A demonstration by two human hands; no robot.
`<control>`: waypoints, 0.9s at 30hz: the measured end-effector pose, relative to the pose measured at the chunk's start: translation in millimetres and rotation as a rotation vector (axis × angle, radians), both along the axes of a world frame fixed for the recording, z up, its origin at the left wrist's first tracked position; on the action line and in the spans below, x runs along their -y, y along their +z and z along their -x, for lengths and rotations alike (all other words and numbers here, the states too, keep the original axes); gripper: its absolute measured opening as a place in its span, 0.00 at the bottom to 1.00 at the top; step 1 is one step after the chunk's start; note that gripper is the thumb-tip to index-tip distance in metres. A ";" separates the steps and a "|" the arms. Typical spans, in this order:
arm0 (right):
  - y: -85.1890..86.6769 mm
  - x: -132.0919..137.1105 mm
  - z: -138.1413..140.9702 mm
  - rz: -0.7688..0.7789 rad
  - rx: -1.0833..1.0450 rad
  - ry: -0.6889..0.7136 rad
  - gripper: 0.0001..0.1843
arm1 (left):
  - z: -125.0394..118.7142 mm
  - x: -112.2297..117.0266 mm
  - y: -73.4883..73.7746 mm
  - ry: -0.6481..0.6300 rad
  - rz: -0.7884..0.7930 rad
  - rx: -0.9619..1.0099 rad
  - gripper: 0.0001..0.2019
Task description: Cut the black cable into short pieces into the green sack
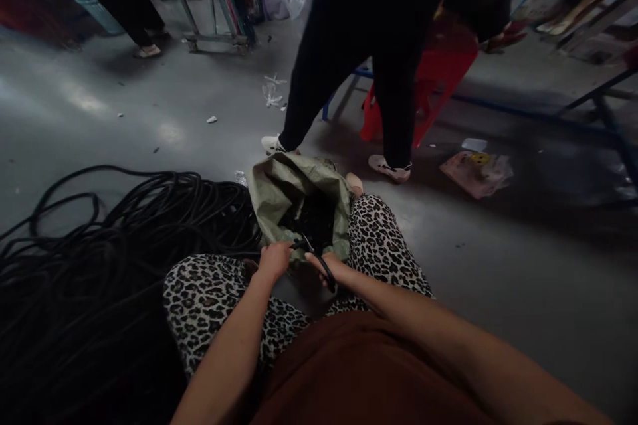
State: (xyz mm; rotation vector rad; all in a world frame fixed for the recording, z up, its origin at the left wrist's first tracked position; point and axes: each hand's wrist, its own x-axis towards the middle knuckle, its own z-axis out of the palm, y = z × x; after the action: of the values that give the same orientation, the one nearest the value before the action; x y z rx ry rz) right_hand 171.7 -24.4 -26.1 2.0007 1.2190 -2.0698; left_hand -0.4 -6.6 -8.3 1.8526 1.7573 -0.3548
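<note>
Grey floor (498, 262) spreads around you on all sides, smooth and a little shining, and some small objects are scattered on it. At your left side lies a big heap of black cord (149, 226), in many loose loops. Ahead of you stands a person in dark trousers (339, 33), and a red stool (446, 73) is just beside this person. You sit with your knees apart, in patterned trousers (389, 239), and between your knees is the green sack (272, 196), upright, with its mouth open. Inside it dark pieces (319, 212) can be seen, too dim for telling their shape or number.

Your right hand (329, 265) is clasped around the scissors (327, 273), whose blades point toward the sack's mouth. Your left hand (275, 259), at the near rim of the sack, seems to pinch a thin black end (299, 245) close to the blades; where this end leads, it is not possible to tell.

By judgement, the work is partly done: some material already lies in the sack, while the heap at your left looks long and uncut, so much seems to remain. Whether the black end is cut through does not show clearly.
</note>
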 end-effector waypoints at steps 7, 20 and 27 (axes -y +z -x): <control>-11.6 3.0 -0.5 -0.015 0.014 -0.011 0.25 | -1.6 0.2 -1.8 -0.039 -0.010 0.004 0.16; -0.7 4.2 0.9 -0.005 0.068 0.037 0.24 | -4.9 -0.5 0.9 -0.042 0.018 -0.016 0.16; 1.8 4.6 0.6 0.005 0.067 0.001 0.22 | -2.9 0.8 -7.2 -0.048 -0.002 -0.034 0.16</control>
State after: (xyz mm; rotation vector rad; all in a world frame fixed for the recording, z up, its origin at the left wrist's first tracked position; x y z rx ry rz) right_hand 171.2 -29.0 -24.2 2.0485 1.2015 -1.9866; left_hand 2.5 -7.4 -15.5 1.9036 1.7381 -0.4060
